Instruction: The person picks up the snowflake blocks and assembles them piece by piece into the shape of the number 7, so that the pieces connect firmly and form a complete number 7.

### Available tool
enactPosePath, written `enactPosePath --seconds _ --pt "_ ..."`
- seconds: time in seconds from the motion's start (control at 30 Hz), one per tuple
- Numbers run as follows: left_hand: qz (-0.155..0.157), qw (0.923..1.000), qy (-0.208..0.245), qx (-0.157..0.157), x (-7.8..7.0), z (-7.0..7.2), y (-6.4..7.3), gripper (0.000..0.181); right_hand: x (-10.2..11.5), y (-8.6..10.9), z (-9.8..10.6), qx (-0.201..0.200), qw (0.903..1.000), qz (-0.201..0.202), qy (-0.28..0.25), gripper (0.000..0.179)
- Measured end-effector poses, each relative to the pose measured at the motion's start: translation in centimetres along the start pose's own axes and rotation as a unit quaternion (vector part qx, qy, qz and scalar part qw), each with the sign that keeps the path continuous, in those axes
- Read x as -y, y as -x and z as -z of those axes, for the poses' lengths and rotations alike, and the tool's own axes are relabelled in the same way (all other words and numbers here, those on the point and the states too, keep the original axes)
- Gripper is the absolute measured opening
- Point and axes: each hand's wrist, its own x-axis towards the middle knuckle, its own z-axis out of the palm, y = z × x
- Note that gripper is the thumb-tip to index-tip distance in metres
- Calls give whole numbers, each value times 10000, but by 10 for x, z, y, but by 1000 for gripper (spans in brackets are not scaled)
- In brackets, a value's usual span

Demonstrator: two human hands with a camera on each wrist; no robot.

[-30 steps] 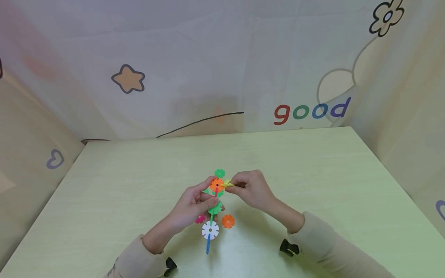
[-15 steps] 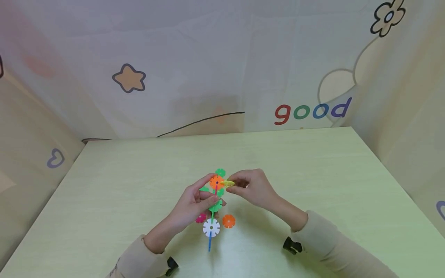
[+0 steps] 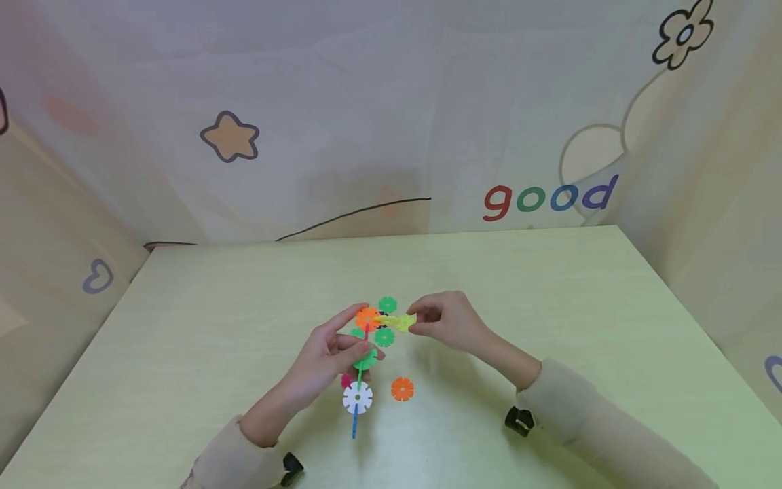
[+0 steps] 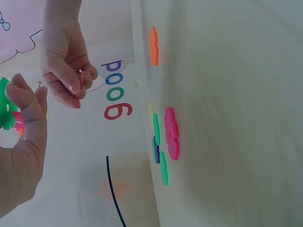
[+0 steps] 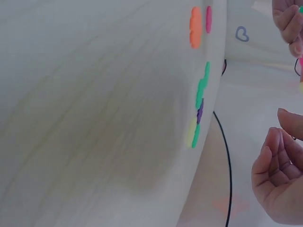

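Note:
My left hand (image 3: 320, 360) grips a chain of notched plastic snowflake discs, its thumb on the green disc (image 3: 365, 360). Above that sits an orange disc (image 3: 367, 318), joined through a pink edge-on disc. Below hang a white disc (image 3: 357, 398) and a blue disc (image 3: 354, 422). A thin yellow disc (image 3: 386, 320) sticks out rightward from the orange one. My right hand (image 3: 452, 324) is just right of another yellow disc (image 3: 403, 323) that appears to lie on the table. In the right wrist view, the right thumb and fingertips (image 5: 273, 135) are apart, with nothing visible between them.
Loose discs lie on the table (image 3: 550, 292): green ones (image 3: 387, 304) behind the chain, a purple one (image 4: 156, 150) among them, an orange one (image 3: 402, 389) to the front right and a pink one (image 3: 346, 381) partly behind the left hand. A printed curtain (image 3: 342, 102) surrounds the table.
The left hand has shifted left with the chain, the yellow disc moving along on the orange one. My right hand has let go of that yellow disc and drawn slightly away.

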Motion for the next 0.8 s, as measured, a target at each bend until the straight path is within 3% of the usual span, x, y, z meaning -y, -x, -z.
enactPosePath --seconds 0.27,0.5,0.8 --pt "66 9998 -101 -145 1 7 1 63 -21 -19 -1 266 9979 -272 518 25" --pt "21 9993 -323 -209 -1 14 -1 62 -37 -36 -7 720 9919 -852 611 32" --pt "27 9994 -261 -226 -5 19 -2 61 -43 -46 -16 1093 9862 -995 748 35"
